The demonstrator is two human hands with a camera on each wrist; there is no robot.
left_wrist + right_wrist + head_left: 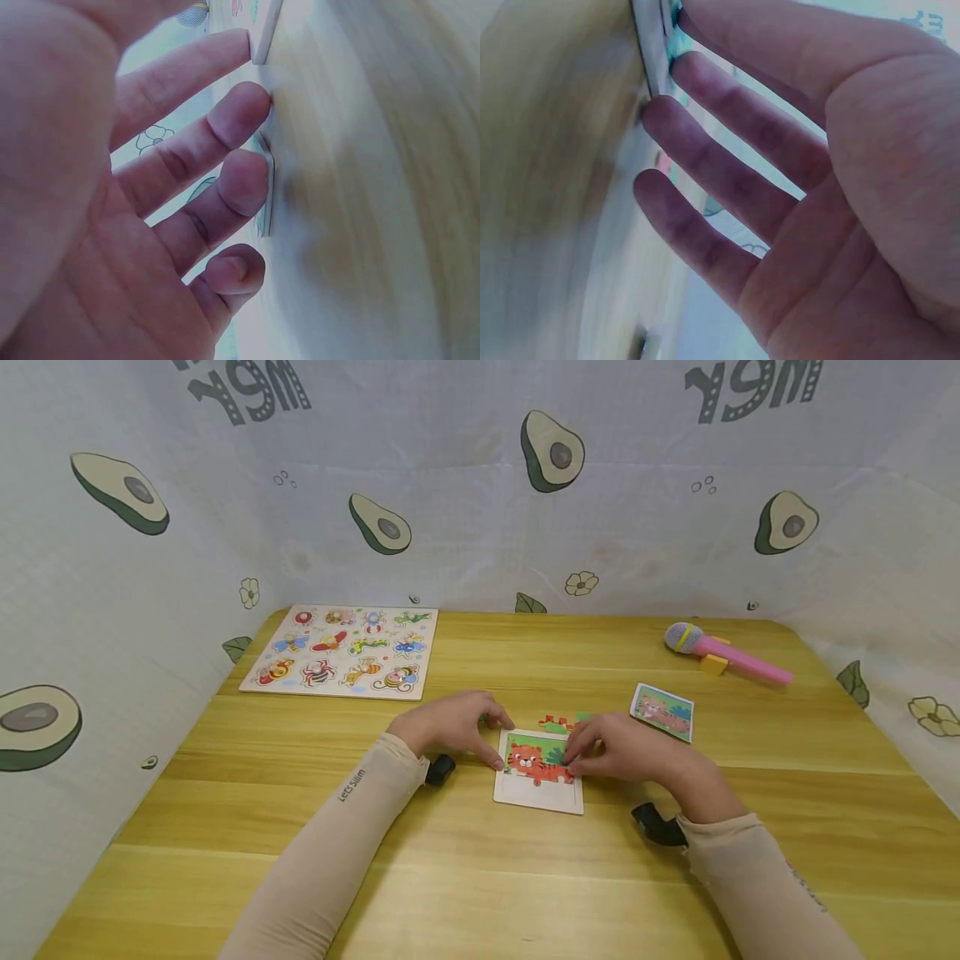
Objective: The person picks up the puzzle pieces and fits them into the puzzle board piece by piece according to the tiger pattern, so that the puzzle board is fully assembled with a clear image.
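A small jigsaw puzzle board (538, 793) lies on the table, its upper part filled with an orange tiger picture (528, 762) and its lower part bare and pale. My left hand (461, 724) touches the board's left side with thumb and index finger; in the left wrist view the other fingers (244, 184) hang loosely bent beside it. At the right side of the picture, my right hand (622, 747) pinches a puzzle piece between thumb and index finger, which largely hide it. Its remaining fingers (697, 142) extend past the board's edge. Loose puzzle pieces (555, 724) lie just behind the board.
A tiger picture card (663, 712) lies to the right, behind my right hand. Further back, a pink toy microphone (742, 662) rests on a yellow stand (713, 665). A wooden insect peg board (337, 652) is at the back left. An avocado-print cloth (465, 468) hangs behind the table.
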